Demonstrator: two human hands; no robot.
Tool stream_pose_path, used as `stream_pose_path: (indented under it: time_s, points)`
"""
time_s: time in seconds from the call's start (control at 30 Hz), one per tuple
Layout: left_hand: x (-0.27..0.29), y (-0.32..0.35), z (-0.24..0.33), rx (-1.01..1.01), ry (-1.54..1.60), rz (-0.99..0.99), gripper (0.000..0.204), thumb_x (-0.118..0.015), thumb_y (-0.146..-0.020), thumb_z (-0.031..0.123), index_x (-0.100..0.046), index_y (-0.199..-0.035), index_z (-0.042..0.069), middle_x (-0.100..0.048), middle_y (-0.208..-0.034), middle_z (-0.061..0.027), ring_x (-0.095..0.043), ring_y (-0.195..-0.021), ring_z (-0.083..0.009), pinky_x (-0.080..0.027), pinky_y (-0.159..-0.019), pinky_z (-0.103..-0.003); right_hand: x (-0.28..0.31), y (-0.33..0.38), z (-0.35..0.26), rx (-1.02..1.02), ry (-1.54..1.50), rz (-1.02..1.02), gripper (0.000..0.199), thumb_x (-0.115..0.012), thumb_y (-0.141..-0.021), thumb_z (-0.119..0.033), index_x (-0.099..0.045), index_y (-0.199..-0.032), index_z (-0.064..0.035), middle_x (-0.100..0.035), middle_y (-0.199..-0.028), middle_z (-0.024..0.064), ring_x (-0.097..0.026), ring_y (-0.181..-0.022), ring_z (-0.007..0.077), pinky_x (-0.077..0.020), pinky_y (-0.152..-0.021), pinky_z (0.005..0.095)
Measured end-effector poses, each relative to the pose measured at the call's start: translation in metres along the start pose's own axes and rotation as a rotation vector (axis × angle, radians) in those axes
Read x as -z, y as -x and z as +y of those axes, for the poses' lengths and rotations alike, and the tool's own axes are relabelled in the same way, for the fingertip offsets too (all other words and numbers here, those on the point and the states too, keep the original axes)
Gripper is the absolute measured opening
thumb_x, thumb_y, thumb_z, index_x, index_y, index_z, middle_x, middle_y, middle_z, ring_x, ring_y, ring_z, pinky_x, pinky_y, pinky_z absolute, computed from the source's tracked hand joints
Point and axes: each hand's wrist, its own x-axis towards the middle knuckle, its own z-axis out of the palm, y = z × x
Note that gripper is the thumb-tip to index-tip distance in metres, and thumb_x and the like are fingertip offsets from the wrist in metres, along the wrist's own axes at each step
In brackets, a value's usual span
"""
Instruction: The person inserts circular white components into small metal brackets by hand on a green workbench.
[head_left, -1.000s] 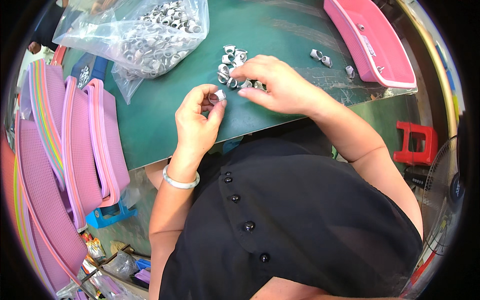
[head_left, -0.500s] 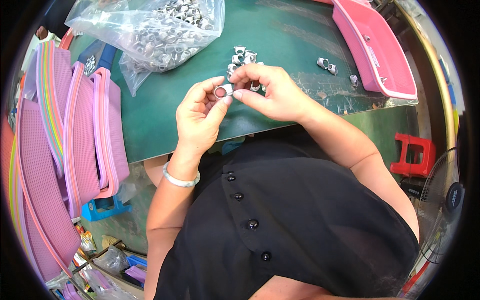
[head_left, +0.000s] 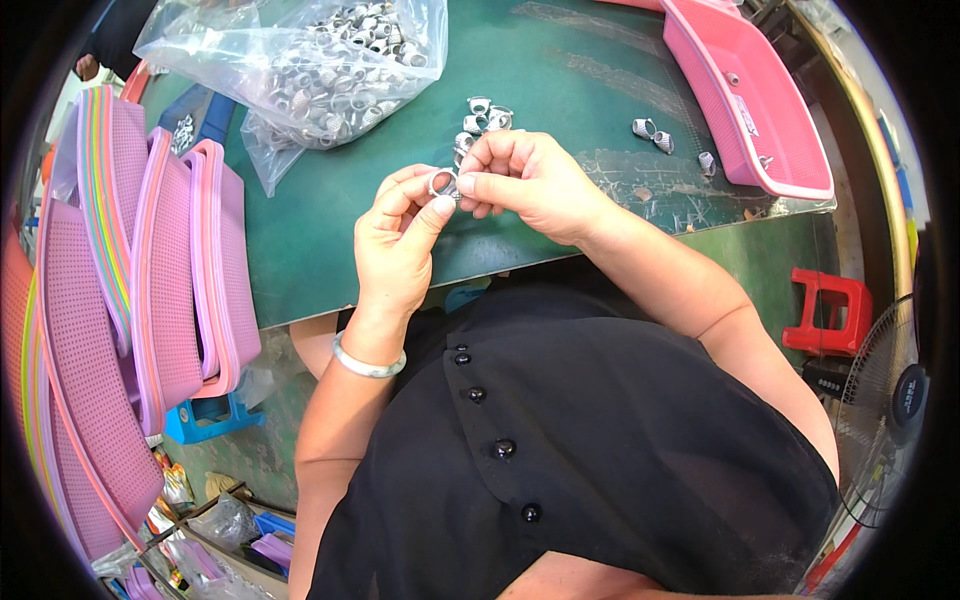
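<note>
A silver finger ring (head_left: 433, 184) is pinched between the thumb and fingers of my left hand (head_left: 392, 240), its round opening facing up toward me. My right hand (head_left: 535, 188) closes thumb and fingertips on the ring's right side, hiding that part. Just beyond my fingers lies a small pile of similar silver rings (head_left: 478, 122), partly covered by my right hand. Farther off at the left, a clear plastic bag (head_left: 285, 65) holds many more rings.
The green tabletop (head_left: 320, 230) carries several loose rings (head_left: 644, 129) near a pink basket (head_left: 720, 110) at right. Stacked pink and purple baskets (head_left: 170, 290) stand at left. A red stool (head_left: 828, 312) and a fan (head_left: 880, 410) are at the lower right.
My right hand has moved left, closing its fingers against the ring in my left hand. The ring has turned so its opening looks rounder and more upward.
</note>
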Motion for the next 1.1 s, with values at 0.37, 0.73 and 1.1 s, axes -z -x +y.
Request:
stream_pose_path:
  time_s: [0.37, 0.73, 1.1]
  points:
    - [0.003, 0.004, 0.006, 0.284, 0.320, 0.017, 0.021, -0.056, -0.088, 0.004, -0.056, -0.108, -0.002, -0.061, -0.099, -0.0087, -0.060, -0.089, -0.0153, -0.050, -0.078, -0.027, 0.000, 0.001, 0.006, 0.048, 0.036, -0.029, 0.010, -0.060, -0.085, -0.011, -0.059, -0.090, -0.0026, -0.061, -0.080, 0.0021, -0.055, -0.071, 0.0071, -0.0463, -0.068, 0.0221]
    - [0.004, 0.006, 0.008, -0.133, -0.200, -0.020, 0.047, -0.065, -0.075, -0.007, -0.048, -0.118, -0.002, -0.054, -0.095, -0.0057, -0.054, -0.085, -0.0114, -0.045, -0.077, -0.025, 0.000, 0.002, 0.008, 0.237, 0.220, -0.136, 0.025, -0.063, -0.083, -0.006, -0.058, -0.106, -0.0014, -0.059, -0.088, 0.0009, -0.055, -0.081, 0.0084, -0.0465, -0.076, 0.0248]
    - [0.007, 0.007, 0.009, -0.231, -0.431, -0.036, 0.050, -0.065, -0.074, -0.009, -0.047, -0.120, -0.002, -0.052, -0.095, -0.0042, -0.050, -0.083, -0.0095, -0.042, -0.073, -0.022, 0.001, 0.002, 0.013, 0.276, 0.185, -0.158, 0.021, -0.061, -0.084, -0.006, -0.060, -0.105, -0.0009, -0.063, -0.094, 0.0043, -0.057, -0.085, 0.0099, -0.0467, -0.076, 0.0257]
